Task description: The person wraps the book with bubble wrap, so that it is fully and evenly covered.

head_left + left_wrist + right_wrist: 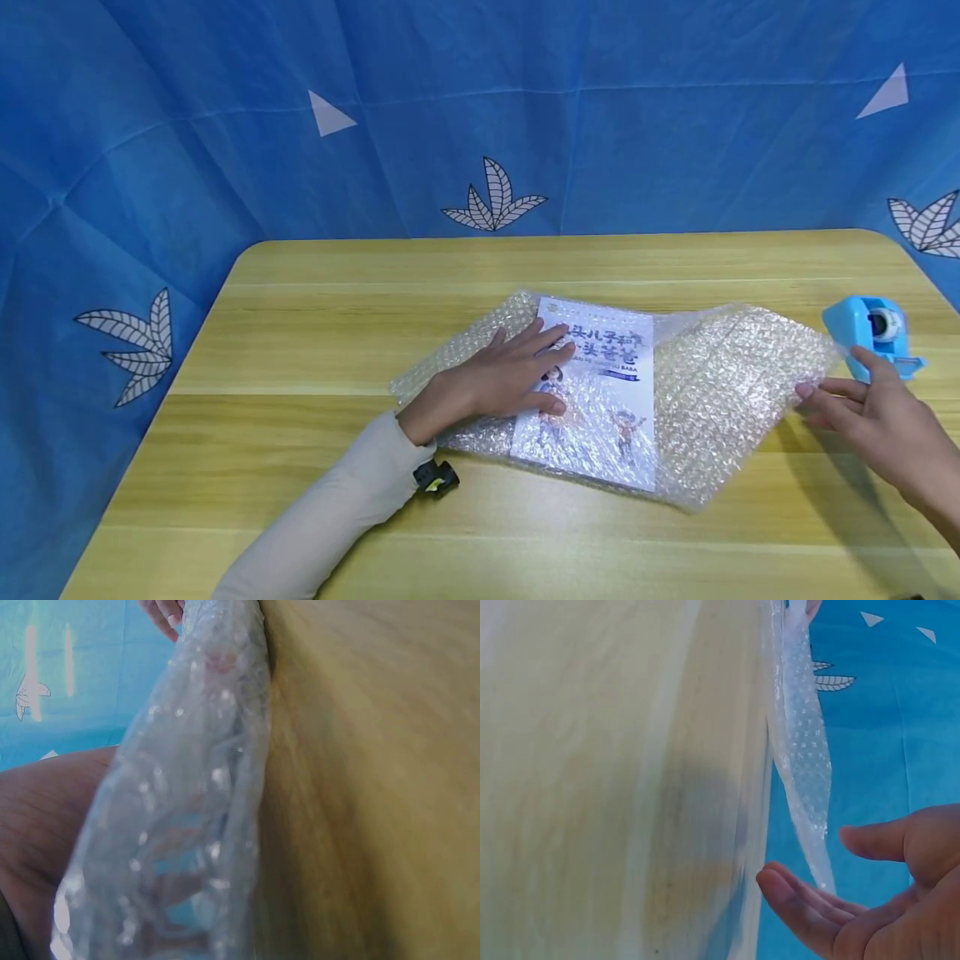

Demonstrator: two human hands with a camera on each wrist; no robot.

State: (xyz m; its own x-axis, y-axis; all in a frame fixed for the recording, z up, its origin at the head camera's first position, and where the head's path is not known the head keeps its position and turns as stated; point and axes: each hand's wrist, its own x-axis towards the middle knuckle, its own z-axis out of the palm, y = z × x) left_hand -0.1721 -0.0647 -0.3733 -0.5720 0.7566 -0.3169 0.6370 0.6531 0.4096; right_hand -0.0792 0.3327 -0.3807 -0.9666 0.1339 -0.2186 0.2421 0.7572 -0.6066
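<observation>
A book with a white illustrated cover (585, 433) lies on the table under a layer of bubble wrap (720, 392). My left hand (502, 375) rests spread over the book's left side, fingers pointing to the right. In the left wrist view, the wrap's folded edge (187, 780) fills the middle. At the wrap's raised right end is my right hand (870, 417), its thumb and fingers parted around the loose corner. The right wrist view shows a gap between thumb (877, 840) and fingers, with the wrap's tip (821, 874) reaching the fingers.
A blue tape dispenser (858, 321) with a roll in it stands just beyond my right hand. The wooden table (300, 350) has rounded far corners. Blue cloth (420, 133) with leaf prints hangs behind and along the left side. A black device (437, 477) sits at my left wrist.
</observation>
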